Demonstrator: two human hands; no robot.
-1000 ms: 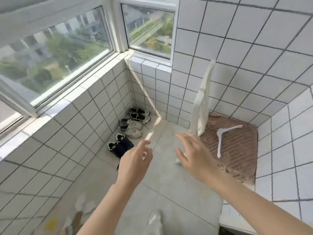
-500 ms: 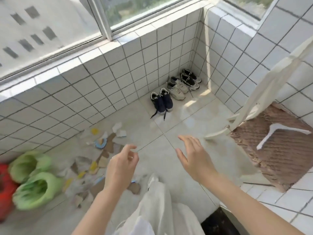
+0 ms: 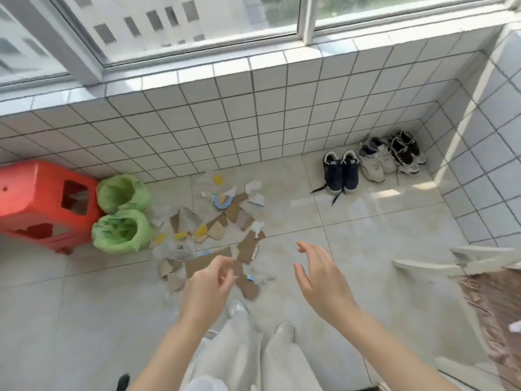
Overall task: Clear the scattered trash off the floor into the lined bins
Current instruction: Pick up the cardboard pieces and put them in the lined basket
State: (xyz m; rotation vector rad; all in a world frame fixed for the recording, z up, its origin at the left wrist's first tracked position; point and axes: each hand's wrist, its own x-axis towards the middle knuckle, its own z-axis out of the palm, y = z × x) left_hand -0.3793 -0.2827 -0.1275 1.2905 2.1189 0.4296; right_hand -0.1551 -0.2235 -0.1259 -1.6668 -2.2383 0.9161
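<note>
**Scattered trash spread across the floor, both hands empty above it**

Scattered trash of torn brown cardboard, white paper scraps, yellow bits and clear plastic (image 3: 220, 227) lies on the pale glossy floor tiles (image 3: 366, 227), running from just ahead of the person's feet toward 12 o'clock and ending close to the tiled wall.

Nearest the camera, two legs in light grey trousers (image 3: 253, 354) stand with pale shoe tips pointing at the litter. Above them the left hand (image 3: 207, 286) hangs at about 11 o'clock, fingers loosely curled with thumb and forefinger close together, grasping nothing. The right hand (image 3: 318, 275) is at about 1 o'clock, released, fingers spread and slightly bent, palm turned inward; it holds nothing either. Neither hand touches the trash.

At 10 o'clock, two small bins lined with green plastic bags (image 3: 121, 215) stand one behind the other, the nearer one touching the edge of the litter. Just beside them on the left is an orange plastic stool (image 3: 42, 198).

At 3 o'clock a white folding frame (image 3: 456, 261) rests on the floor next to a brown woven mat (image 3: 496, 306).

Farther off, at 1 o'clock, three pairs of shoes line the wall: dark blue sneakers (image 3: 341, 172), beige sneakers (image 3: 376, 162), and black-and-white sneakers (image 3: 406, 150) in the corner. Beyond them rises a white tiled wall (image 3: 225, 122) under a window (image 3: 197, 24).
</note>
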